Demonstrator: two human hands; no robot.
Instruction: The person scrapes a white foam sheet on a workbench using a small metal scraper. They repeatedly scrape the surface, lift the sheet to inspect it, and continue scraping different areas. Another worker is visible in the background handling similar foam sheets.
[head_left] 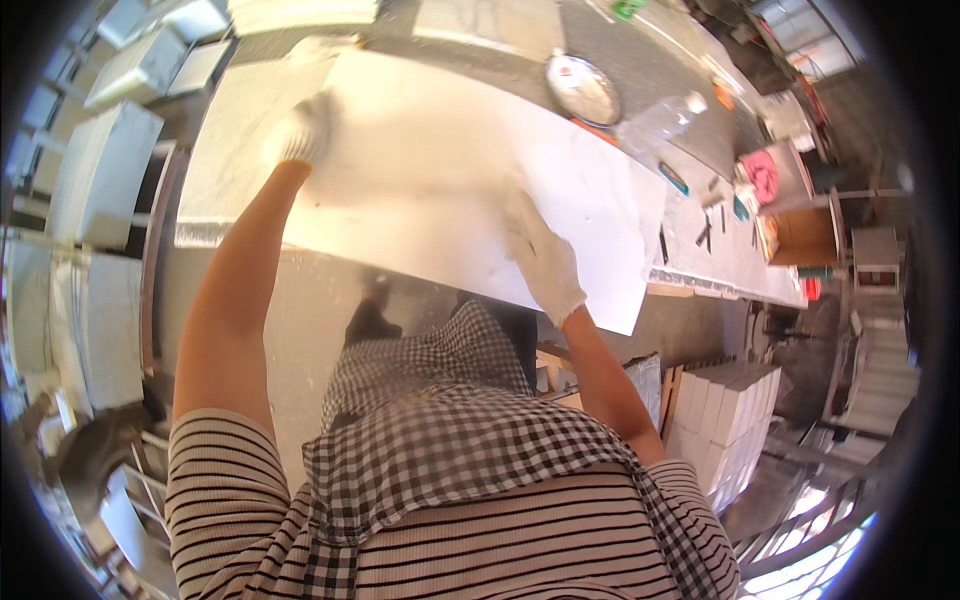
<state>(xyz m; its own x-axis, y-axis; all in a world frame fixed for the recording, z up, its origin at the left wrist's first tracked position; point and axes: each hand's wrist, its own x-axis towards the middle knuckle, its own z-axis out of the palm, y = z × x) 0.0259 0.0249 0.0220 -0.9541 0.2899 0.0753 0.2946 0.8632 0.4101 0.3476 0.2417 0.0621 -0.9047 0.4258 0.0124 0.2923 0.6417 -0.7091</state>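
**By a gloved left hand (303, 132) and right hand (542, 255), a white sheet (430, 140) is covered in part**

The fingers of the left hand are smeared by motion blur at the left edge of the sheet; whether they are spread or closed cannot be told. The right fingers are pointed away from the body over the sheet's near side; their tips are blurred too, and whether anything is gripped by them cannot be told.

The sheet is laid out between both sets of fingers and is extended past the right ones, where its near corner is left jutting over the table (222, 150) edge. To the left of the left fingers, the pale tabletop is exposed; just beyond them, a crumpled pale cloth (325, 49) is seen.

Farther out than the right fingers, an oval dish (583, 90) and a clear plastic bottle (662, 120) are set. To their right, small dark tools (704, 234) are scattered near a teal tool (673, 179), and farther off a pink cloth (761, 176) is placed by a cardboard box (808, 236). Nearer the body than the right fingers, and rightward, white blocks (722, 415) are stacked. Between the forearms, a checked apron (450, 430) is worn over a striped shirt (480, 530).
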